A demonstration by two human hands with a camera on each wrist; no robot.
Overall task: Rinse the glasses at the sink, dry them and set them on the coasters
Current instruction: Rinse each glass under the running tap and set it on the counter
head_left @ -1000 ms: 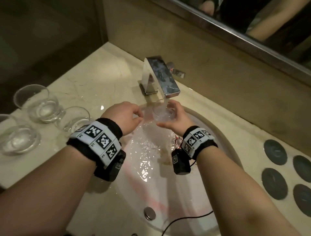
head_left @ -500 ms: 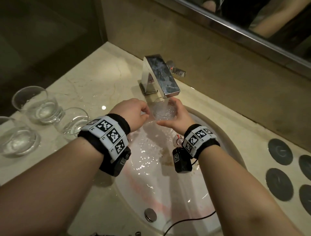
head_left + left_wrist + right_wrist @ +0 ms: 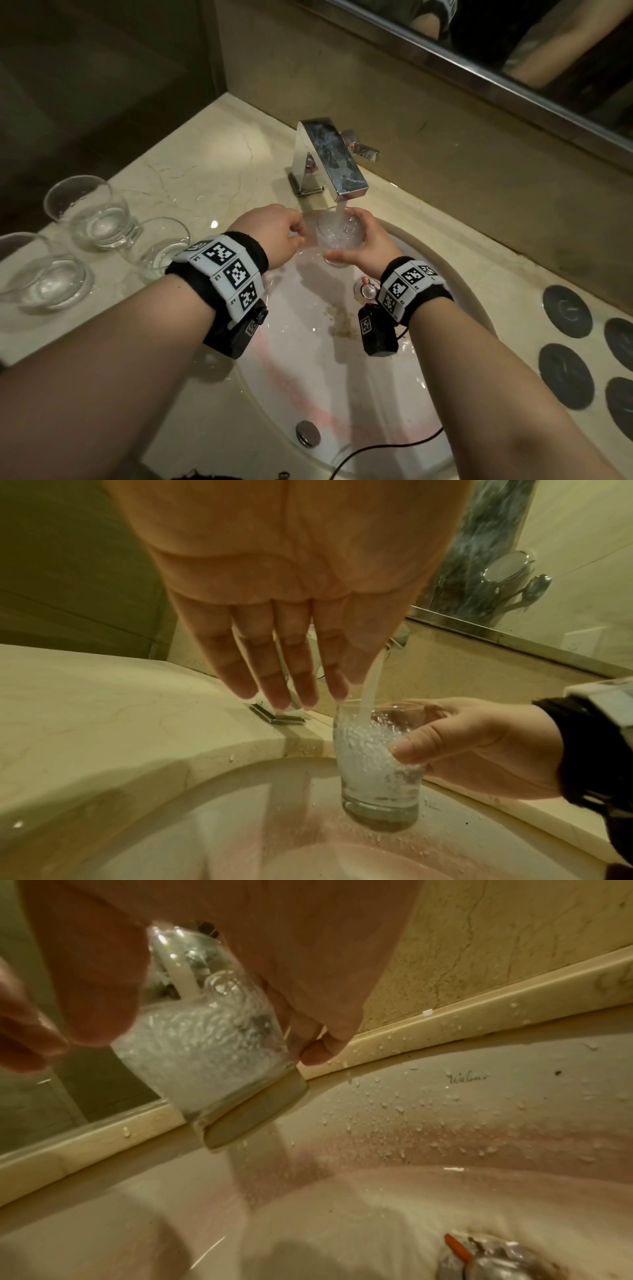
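Observation:
A clear glass (image 3: pixel 337 233) stands upright under the chrome faucet (image 3: pixel 329 161), and the running stream fills it with bubbling water (image 3: pixel 373 748). My right hand (image 3: pixel 358 240) grips the glass round its side, thumb in front (image 3: pixel 421 745), over the sink basin (image 3: pixel 342 377). My left hand (image 3: pixel 293 236) hovers just left of the glass, its straight fingers (image 3: pixel 274 685) hanging down and holding nothing. The right wrist view shows the glass (image 3: pixel 212 1053) from below. Three more glasses (image 3: pixel 89 212) (image 3: pixel 161 246) (image 3: pixel 37 270) stand on the counter at the left. Several dark round coasters (image 3: pixel 567 310) lie on the counter at the right.
The marble counter (image 3: pixel 191 171) wraps round the basin. The drain (image 3: pixel 368 291) sits under my right wrist, and a chrome knob (image 3: pixel 307 433) is at the near rim. A black cable (image 3: pixel 387 445) crosses the basin's near edge. A mirror (image 3: pixel 513 51) runs along the back wall.
My left hand has drifted a little to the right, closer to the glass. My right hand keeps the glass under the stream, and it now holds more water.

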